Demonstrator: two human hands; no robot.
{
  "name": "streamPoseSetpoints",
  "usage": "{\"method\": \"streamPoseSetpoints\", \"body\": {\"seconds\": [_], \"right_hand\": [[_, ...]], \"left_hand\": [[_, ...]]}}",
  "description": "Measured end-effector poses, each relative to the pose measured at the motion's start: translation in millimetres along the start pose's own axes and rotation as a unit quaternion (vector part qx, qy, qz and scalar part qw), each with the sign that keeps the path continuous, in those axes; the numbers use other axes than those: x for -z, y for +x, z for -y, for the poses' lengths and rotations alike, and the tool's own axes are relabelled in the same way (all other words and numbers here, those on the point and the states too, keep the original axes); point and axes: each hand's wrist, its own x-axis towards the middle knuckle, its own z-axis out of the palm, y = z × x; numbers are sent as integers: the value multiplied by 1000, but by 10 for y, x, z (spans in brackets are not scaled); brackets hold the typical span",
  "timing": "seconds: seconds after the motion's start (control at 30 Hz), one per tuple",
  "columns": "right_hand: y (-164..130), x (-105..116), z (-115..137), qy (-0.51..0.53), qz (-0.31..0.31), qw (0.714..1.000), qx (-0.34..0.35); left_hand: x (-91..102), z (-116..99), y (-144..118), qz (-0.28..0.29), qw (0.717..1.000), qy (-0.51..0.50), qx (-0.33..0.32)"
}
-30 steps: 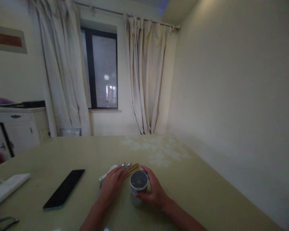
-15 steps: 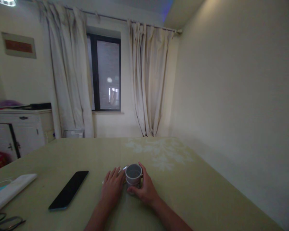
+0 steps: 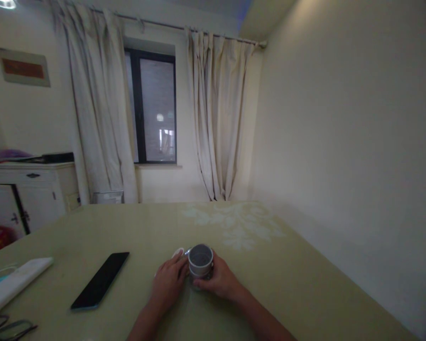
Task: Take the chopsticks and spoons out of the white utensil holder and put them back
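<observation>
Cup held steady near the front of the tabletop

Cup (image 3: 200,260) stood upright on the tabletop (image 3: 270,284), close to the person and a bit right of the middle. The right hand (image 3: 218,280) was wrapped round its side, fingers curled in a snug grip on it. The left hand (image 3: 168,284) lay flat and loose just beside the cup, its fingers spread over small things I could not make out, with a white piece (image 3: 179,251) peeking past the fingertips. It gripped nothing that I could see.

To do this well, I think the right hand should hold the cup low and firm so it does not tip, and the left hand should move slowly.

The cup was round, grey and looked smooth and hard. The tabletop was shiny, pale yellow-green, with faint white flowers. A flat black phone (image 3: 100,280) lay well to the left.
</observation>
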Motion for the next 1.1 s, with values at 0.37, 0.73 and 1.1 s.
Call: {"method": "streamPoseSetpoints", "body": {"seconds": [0.37, 0.73, 1.1], "right_hand": [[-441, 606, 365, 86, 158, 981, -74], [-471, 694, 682, 62, 216, 969, -101], [-264, 780, 2, 22, -121, 981, -151]], "left_hand": [[-267, -137, -65, -12, 998, 53, -45], [-171, -73, -78, -33, 994, -10, -104], [44, -339, -141, 26, 998, -12, -55]]}}
